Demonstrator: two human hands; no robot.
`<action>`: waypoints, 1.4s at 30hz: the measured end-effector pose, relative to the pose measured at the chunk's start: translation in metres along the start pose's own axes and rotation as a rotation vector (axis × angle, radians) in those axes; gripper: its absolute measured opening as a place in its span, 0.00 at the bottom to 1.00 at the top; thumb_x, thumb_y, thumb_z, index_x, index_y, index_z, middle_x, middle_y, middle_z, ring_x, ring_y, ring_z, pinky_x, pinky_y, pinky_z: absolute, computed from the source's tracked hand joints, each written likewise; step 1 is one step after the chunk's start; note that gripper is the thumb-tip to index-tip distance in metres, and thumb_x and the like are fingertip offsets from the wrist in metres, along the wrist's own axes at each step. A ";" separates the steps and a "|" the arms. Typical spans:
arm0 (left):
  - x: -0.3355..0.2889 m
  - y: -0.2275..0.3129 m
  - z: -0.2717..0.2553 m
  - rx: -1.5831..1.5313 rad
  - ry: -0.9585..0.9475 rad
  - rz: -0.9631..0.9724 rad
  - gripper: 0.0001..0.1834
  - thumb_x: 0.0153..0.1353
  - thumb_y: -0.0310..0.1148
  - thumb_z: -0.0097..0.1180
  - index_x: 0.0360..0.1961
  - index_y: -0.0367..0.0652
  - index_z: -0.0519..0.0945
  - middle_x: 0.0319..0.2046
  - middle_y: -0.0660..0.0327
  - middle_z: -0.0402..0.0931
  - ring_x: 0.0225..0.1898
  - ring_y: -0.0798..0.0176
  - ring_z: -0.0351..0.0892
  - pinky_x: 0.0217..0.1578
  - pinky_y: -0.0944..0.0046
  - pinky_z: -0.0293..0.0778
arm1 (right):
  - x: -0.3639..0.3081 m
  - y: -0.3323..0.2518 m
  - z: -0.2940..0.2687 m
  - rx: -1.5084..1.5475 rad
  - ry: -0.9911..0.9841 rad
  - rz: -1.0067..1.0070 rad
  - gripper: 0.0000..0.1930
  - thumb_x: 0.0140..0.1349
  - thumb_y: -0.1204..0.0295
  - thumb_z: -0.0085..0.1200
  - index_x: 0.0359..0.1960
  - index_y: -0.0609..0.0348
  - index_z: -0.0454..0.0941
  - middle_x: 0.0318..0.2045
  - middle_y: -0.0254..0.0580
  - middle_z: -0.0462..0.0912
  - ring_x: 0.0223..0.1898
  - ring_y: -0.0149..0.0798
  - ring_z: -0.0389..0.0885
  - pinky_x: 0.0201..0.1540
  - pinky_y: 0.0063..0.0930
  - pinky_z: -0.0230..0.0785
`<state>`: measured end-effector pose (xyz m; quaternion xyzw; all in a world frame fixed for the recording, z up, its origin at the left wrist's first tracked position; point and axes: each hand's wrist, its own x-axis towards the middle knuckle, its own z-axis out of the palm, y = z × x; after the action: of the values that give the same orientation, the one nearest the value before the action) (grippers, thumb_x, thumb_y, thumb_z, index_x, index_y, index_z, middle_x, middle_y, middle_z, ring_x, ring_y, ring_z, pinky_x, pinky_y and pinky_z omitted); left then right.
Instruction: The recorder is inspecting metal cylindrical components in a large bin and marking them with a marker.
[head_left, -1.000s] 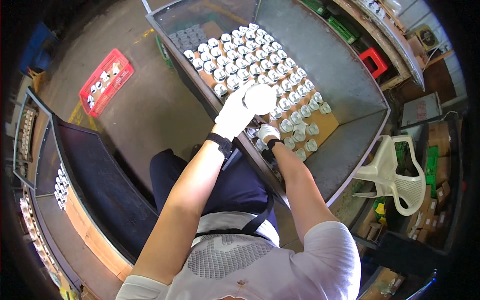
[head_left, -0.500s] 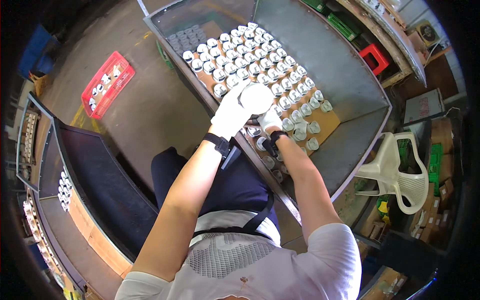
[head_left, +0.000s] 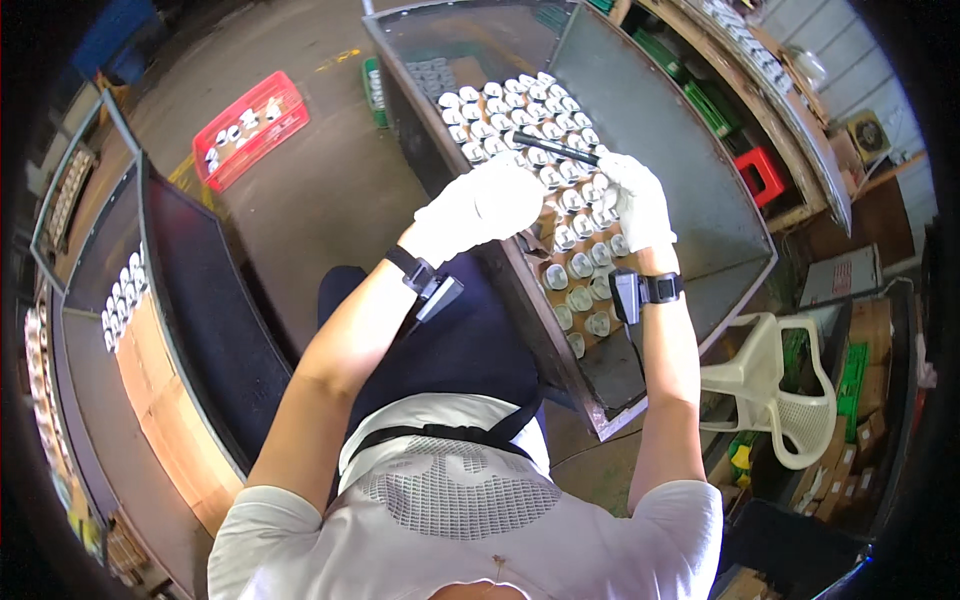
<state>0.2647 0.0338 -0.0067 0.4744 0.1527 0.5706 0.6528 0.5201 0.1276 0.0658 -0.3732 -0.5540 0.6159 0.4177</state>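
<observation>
My left hand [head_left: 445, 219], in a white glove, is closed around a rounded white piece [head_left: 508, 203]. Glare washes out the detail of that piece. On the other side, my right hand [head_left: 640, 205], also gloved in white, grips a slim black pen-like stick [head_left: 556, 149] by one end. The stick points left, above the rows of small white cup-shaped pieces [head_left: 568, 200]. These pieces stand on brown cardboard inside a grey metal-walled bin [head_left: 660, 120], beneath and beyond my hands.
A red crate [head_left: 250, 150] with several white pieces sits on the floor to the far left. Nearer on the left stands a dark-walled bin [head_left: 200, 290] with cardboard and more white pieces. A cream plastic chair [head_left: 765, 375] is at right; a red stool [head_left: 758, 178] stands behind the bin.
My right hand has come out from beneath the left, moving right and up, with the black stick now visible in it. The left hand keeps the white piece. The whole view has shifted.
</observation>
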 end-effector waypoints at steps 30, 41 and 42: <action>-0.086 0.095 0.058 -0.001 0.472 -0.358 0.19 0.70 0.50 0.57 0.33 0.44 0.83 0.28 0.67 0.81 0.30 0.74 0.80 0.33 0.70 0.76 | 0.008 0.031 0.165 0.306 -0.382 0.354 0.12 0.68 0.61 0.58 0.43 0.56 0.84 0.24 0.32 0.81 0.17 0.23 0.71 0.18 0.18 0.59; -0.157 0.103 0.009 0.232 0.929 -0.244 0.25 0.71 0.55 0.53 0.29 0.43 0.80 0.24 0.64 0.76 0.29 0.70 0.75 0.32 0.64 0.72 | 0.035 -0.033 0.135 0.410 0.120 0.205 0.10 0.68 0.60 0.60 0.31 0.47 0.79 0.19 0.26 0.77 0.16 0.23 0.69 0.18 0.18 0.57; -0.152 0.097 -0.009 0.337 1.028 -0.206 0.24 0.71 0.55 0.52 0.29 0.46 0.79 0.24 0.65 0.74 0.26 0.68 0.74 0.30 0.65 0.71 | 0.027 -0.029 0.131 0.321 0.081 0.148 0.09 0.68 0.61 0.59 0.31 0.48 0.79 0.19 0.25 0.77 0.16 0.22 0.69 0.18 0.17 0.58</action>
<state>0.1541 -0.1073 0.0140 0.2151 0.5865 0.6297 0.4617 0.3918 0.1051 0.1093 -0.3660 -0.4020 0.7101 0.4474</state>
